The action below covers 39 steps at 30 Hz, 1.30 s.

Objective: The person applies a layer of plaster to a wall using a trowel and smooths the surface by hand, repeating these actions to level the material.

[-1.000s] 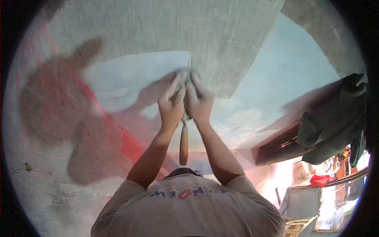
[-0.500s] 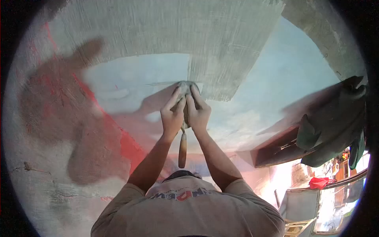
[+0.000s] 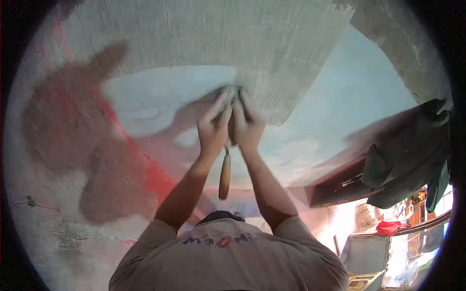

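Observation:
Side by side against the wall, my left hand (image 3: 213,128) and my right hand (image 3: 248,127) grip the blade of a trowel (image 3: 224,177). Its wooden handle hangs down between my forearms. My fingertips press near the top of the blade, which is mostly hidden behind my hands. They are at the lower edge of a grey plastered band (image 3: 194,36), where it meets the light blue painted wall (image 3: 170,85). Streaks of grey plaster show around the fingertips.
A dark cloth (image 3: 407,155) hangs at the right over a dark recess in the wall. Below it are a red cloth (image 3: 390,228), a grey panel (image 3: 367,254) and a pale chair (image 3: 364,281). Red paint (image 3: 158,182) and my shadow mark the left wall.
Both hands and the trowel have moved slightly up the wall, onto the edge of the grey band. The grip looks the same.

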Tool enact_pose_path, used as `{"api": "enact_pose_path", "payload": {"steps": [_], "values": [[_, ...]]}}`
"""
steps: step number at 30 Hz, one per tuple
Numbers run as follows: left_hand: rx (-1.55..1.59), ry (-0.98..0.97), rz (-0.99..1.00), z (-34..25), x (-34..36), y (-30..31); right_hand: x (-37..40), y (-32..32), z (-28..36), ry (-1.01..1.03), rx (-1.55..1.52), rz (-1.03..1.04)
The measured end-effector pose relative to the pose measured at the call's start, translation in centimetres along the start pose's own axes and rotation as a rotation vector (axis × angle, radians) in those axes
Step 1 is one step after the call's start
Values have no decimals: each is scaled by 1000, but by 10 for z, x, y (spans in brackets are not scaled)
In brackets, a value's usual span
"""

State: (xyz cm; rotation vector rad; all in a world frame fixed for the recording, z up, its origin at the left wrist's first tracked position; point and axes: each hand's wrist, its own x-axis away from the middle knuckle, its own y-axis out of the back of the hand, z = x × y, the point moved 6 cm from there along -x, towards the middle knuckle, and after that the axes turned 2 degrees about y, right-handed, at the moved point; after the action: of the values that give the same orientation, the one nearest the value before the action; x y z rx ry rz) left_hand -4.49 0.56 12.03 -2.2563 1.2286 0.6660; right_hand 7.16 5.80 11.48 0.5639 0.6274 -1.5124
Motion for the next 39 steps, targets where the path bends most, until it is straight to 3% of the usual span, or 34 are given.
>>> {"api": "enact_pose_path", "payload": {"steps": [3,5,8,11,14,19,21,25,29,34,39], "values": [[44,85,-22,-30,-32,-5,-40,-6,36,-113,-85,34],[54,87,-15,-20,-29,-4,-36,-6,29,-56,-56,25],[-7,-6,-41,50,23,12,24,-1,-32,63,81,22],[-54,-21,15,22,1,5,-3,-6,-15,242,36,-49],[96,134,-51,-31,-45,-5,-53,-15,36,-55,-60,6],[23,49,-16,40,14,9,13,-6,-27,70,55,-8],[34,38,13,30,5,6,14,-4,-30,69,42,-33],[84,75,-36,-13,-45,-5,-55,-14,41,-19,-43,1],[97,40,-4,27,-10,1,-11,-9,-13,174,10,-66],[65,186,-36,77,72,22,67,8,-60,-116,5,24],[11,169,-49,69,71,29,73,6,-50,-180,-48,52]]}}
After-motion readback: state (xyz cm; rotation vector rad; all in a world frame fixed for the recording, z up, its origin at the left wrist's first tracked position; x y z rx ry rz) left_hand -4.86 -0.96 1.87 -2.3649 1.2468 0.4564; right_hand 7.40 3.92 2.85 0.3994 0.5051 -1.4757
